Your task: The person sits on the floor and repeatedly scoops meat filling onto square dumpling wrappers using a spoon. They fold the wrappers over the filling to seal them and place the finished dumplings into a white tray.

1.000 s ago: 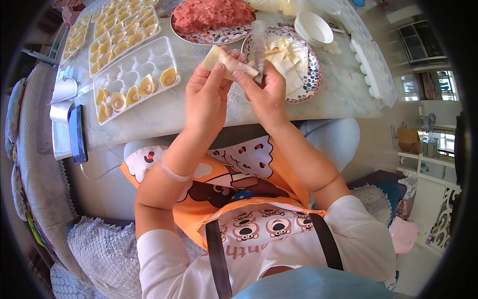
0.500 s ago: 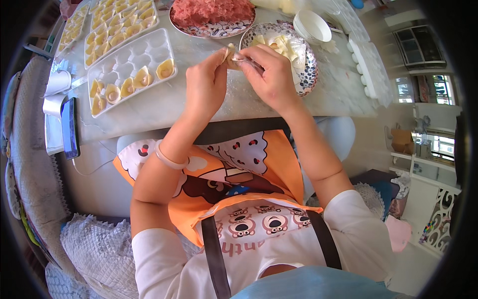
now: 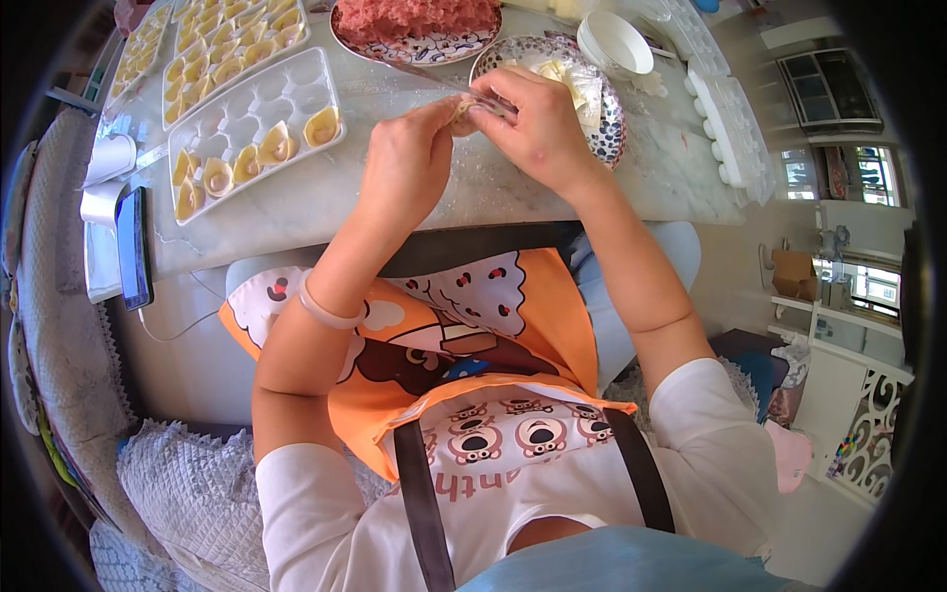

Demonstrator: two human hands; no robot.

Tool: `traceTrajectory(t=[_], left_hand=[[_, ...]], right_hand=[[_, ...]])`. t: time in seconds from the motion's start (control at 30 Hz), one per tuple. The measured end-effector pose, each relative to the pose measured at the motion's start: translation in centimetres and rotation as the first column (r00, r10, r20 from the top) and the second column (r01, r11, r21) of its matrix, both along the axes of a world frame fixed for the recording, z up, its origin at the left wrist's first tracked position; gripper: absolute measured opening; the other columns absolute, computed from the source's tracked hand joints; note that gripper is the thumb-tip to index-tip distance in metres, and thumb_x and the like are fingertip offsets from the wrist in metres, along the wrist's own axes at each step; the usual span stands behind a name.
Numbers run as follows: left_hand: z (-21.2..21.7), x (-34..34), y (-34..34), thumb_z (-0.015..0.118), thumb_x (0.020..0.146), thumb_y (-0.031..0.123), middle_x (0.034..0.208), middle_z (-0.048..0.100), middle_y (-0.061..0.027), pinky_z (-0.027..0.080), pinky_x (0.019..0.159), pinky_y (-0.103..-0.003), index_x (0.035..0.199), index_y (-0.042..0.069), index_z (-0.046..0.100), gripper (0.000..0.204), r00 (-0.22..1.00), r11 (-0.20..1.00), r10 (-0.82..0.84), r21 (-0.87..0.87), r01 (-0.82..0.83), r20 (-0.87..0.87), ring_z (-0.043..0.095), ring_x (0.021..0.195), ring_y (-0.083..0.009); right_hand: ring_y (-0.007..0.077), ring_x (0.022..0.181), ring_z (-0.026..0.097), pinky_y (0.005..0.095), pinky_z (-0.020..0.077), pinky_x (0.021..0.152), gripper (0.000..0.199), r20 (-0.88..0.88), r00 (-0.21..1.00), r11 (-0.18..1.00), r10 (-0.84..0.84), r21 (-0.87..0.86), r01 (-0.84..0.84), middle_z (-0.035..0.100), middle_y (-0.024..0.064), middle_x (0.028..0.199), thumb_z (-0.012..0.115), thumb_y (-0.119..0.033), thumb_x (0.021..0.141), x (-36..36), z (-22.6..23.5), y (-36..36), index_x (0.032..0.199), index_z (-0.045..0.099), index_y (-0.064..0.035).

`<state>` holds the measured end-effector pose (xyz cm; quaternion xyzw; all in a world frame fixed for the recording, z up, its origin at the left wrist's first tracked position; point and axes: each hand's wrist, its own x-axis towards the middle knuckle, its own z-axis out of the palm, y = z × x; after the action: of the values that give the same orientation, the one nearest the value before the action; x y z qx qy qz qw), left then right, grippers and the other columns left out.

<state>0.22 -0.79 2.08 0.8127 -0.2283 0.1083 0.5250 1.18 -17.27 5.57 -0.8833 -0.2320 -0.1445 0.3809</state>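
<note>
Over the table's near edge, my left hand [image 3: 404, 158] pinches a small pale wonton [image 3: 460, 112], mostly hidden by fingers. My right hand [image 3: 538, 128] meets it from the other side, fingertips closed on the same wonton. A thin flat stick [image 3: 419, 74] also runs out of my right hand, pointing up and left towards the meat. Behind my hands stands a patterned plate of pink minced meat [image 3: 419, 22]. Beside my right hand, a speckled plate [image 3: 617, 133] bears pale wrappers [image 3: 557, 74]. To the left, a clear compartment tray [image 3: 258, 176] has several folded yellow wontons [image 3: 277, 144] in its near row.
More filled trays [image 3: 232, 54] stand at the far left. A white bowl [image 3: 617, 44] sits beside the speckled plate, with white plastic trays [image 3: 725, 128] along the right edge. A phone [image 3: 135, 247] with a cable leans at the table's left corner, near white rolls [image 3: 109, 163].
My right hand has turned slightly, and the thin stick now shows, reaching up and left from it. Both hands stay together at the wonton. The whole view has shifted a little.
</note>
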Motion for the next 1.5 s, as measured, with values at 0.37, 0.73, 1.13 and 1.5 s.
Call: traceTrajectory(t=[0.37,0.73,1.13,1.5], left_hand=[[-1.0,0.3,0.0,0.048,0.088,0.001,0.088,0.068,-0.0200,0.053,0.067,-0.033,0.121,-0.012,0.048,0.036,0.985,0.989,0.005,-0.145,-0.030,-0.170,0.068,0.075,-0.0265],[-0.2,0.3,0.0,0.048,0.089,-0.002,0.079,0.066,-0.0098,0.057,0.070,-0.028,0.124,-0.012,0.047,0.036,0.969,0.987,0.057,-0.132,-0.091,-0.240,0.067,0.080,-0.0154],[-0.7,0.2,-0.4,0.054,0.084,-0.001,0.097,0.068,-0.0198,0.054,0.070,-0.028,0.122,-0.012,0.047,0.040,0.988,0.966,0.083,-0.234,-0.111,-0.129,0.070,0.081,-0.0211],[-0.2,1.0,0.3,0.056,0.093,0.027,0.080,0.065,-0.0096,0.053,0.065,-0.025,0.090,-0.005,0.061,0.032,0.820,0.938,-0.179,-0.347,-0.025,-0.544,0.067,0.072,-0.0157]], right_hand=[[0.0174,0.062,0.054,0.0290,0.0419,0.054,0.014,-0.128,0.991,0.993,-0.024,0.114,0.038,0.059,0.0100,0.074,0.068,-0.008,0.075,-0.5,-0.3,0.5,0.083,0.062,0.0019],[0.0270,0.059,0.056,0.0341,0.0432,0.054,0.012,-0.034,0.980,0.967,-0.198,0.156,0.200,0.058,0.0132,0.071,0.069,-0.010,0.075,-1.0,-1.7,1.5,0.080,0.063,-0.0002],[0.0268,0.057,0.054,0.0338,0.0419,0.052,0.012,0.078,0.967,0.958,-0.241,0.178,0.224,0.057,0.0129,0.066,0.067,-0.010,0.078,-1.2,-2.4,1.8,0.078,0.062,0.0004],[0.0200,0.051,0.048,0.0311,0.0381,0.050,0.017,0.022,0.951,0.887,-0.309,0.367,0.280,0.053,0.0105,0.060,0.069,-0.012,0.077,-0.6,-3.0,2.1,0.071,0.061,0.0021]])
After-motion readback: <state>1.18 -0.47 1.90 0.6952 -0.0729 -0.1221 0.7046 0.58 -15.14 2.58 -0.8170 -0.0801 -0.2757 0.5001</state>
